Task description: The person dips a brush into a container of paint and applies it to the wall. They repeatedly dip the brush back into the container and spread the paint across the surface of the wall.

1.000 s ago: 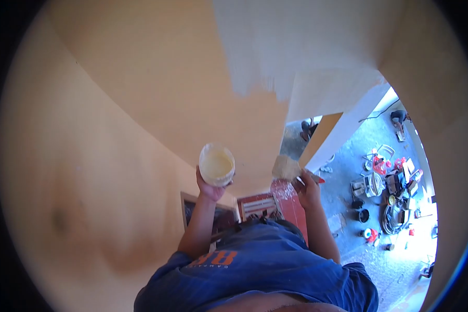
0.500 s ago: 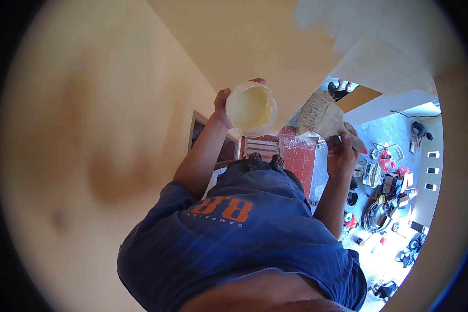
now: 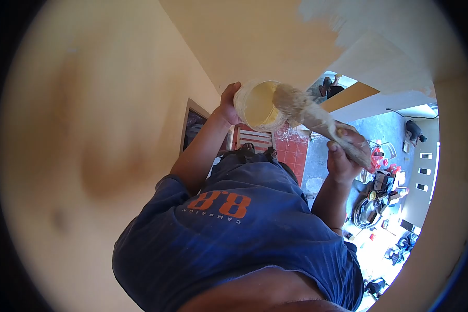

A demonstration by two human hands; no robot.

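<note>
Your right hand (image 3: 343,158) has its grip closed on the handle of a broad, pale brush with thick, shaggy bristles (image 3: 292,101) and a red handle end (image 3: 372,167). The brush (image 3: 320,118) lies outward from the right grip, toward the left hand. Its long axis runs obliquely from the red end, through the fingers, to the bristles at the tub's near-right rim. The bristles are blurred; contact with the rim cannot be confirmed.

Your left hand (image 3: 228,106) has its grip clamped on the side of a round, whitish plastic tub (image 3: 268,126) containing cream-yellow paint (image 3: 257,101). The tub's mouth is visible, with smears about the rim. The tub is directly beside the bristles, between the two grips. The left grip is nearer to the tub and to the bristle end; the right grip is nearer to the handle end.

Beyond both grips, a peach-coloured wall (image 3: 255,36) carries a ragged-edged, pale grey-white coat (image 3: 348,21). Below the grips are a red tiled floor (image 3: 296,156) and a white slatted panel (image 3: 255,139). Outward of the right grip, well apart, another person (image 3: 414,131) is bent low.

Readable markings: your navy-blue fabric shirt (image 3: 234,255) bears an orange "8.8" (image 3: 234,205) above smaller "CAMPAIGN" lettering, inverted in this view. No label is legible on the tub or the brush.
</note>
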